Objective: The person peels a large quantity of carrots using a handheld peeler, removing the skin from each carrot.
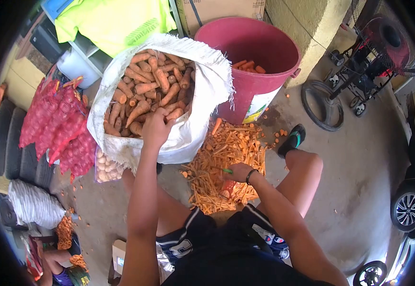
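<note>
My left hand (156, 127) reaches into a white woven sack (202, 90) full of unpeeled carrots (150, 86) and closes over one at the sack's near rim. My right hand (238, 171) hangs low between my knees, gripping a green-handled peeler (227, 170) above a heap of orange carrot peelings (226, 162) on the concrete floor. A dark band sits on my right wrist. Behind the peelings stands a maroon plastic bucket (264, 81) with a few peeled carrots (248, 66) showing inside.
Red mesh bags of onions (57, 126) lie at the left beside a clear bag of potatoes (106, 168). A white sack (33, 205) and another person (57, 264) sit at the lower left. A tyre (321, 106), a fan (384, 43) and a car wheel (409, 208) are on the right.
</note>
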Motion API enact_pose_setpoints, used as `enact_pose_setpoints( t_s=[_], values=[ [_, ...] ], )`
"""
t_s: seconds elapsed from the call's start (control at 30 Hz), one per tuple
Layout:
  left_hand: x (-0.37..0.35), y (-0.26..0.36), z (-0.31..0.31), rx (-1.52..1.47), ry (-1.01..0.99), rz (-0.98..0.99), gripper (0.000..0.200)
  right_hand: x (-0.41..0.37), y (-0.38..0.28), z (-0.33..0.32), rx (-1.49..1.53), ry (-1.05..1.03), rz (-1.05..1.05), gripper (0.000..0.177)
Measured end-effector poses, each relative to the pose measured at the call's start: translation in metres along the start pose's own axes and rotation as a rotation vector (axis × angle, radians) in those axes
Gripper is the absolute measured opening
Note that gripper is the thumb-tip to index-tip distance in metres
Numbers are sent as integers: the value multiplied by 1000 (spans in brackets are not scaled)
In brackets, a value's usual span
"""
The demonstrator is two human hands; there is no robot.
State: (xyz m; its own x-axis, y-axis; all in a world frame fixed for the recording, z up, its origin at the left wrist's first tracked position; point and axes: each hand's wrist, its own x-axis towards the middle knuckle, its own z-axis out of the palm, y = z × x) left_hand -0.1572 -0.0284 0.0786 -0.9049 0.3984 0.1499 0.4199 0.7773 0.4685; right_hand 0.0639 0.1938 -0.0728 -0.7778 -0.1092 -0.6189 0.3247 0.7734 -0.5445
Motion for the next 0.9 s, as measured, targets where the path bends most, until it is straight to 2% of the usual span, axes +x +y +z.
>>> enact_pose_setpoints(
  t_s=[0.1,0.2,0.3,0.33,0.43,0.53,0.57,0.7,0.9],
  values=[
    [0,3,-2,-113,-38,-19,35,-11,-11,-4,12,79,-8,54],
    [-4,2,-14,-529,-21,45,30,-10,-5,-6,48,255,-110,44],
    [-22,13,-12,-1312,-61,-43,29,-7,7,-6,91,427,-210,33],
    [-32,25,-11,-1384,-35,-106,27,-8,4,-10,102,477,-234,29],
    [-67,35,31,-1737,-150,-195,22,-27,-14,-23,163,598,-216,27],
    [-105,36,87,-1590,-231,-384,20,-38,-28,-27,221,673,-197,25],
    [-110,36,98,-1547,-260,-344,22,-41,-33,-27,240,687,-170,25],
    [-124,46,111,-1451,-295,-222,25,-44,-45,-17,236,811,-313,20],
    [-123,45,105,-1331,-263,-163,23,-42,-57,-19,223,788,-327,19]
  ],
)
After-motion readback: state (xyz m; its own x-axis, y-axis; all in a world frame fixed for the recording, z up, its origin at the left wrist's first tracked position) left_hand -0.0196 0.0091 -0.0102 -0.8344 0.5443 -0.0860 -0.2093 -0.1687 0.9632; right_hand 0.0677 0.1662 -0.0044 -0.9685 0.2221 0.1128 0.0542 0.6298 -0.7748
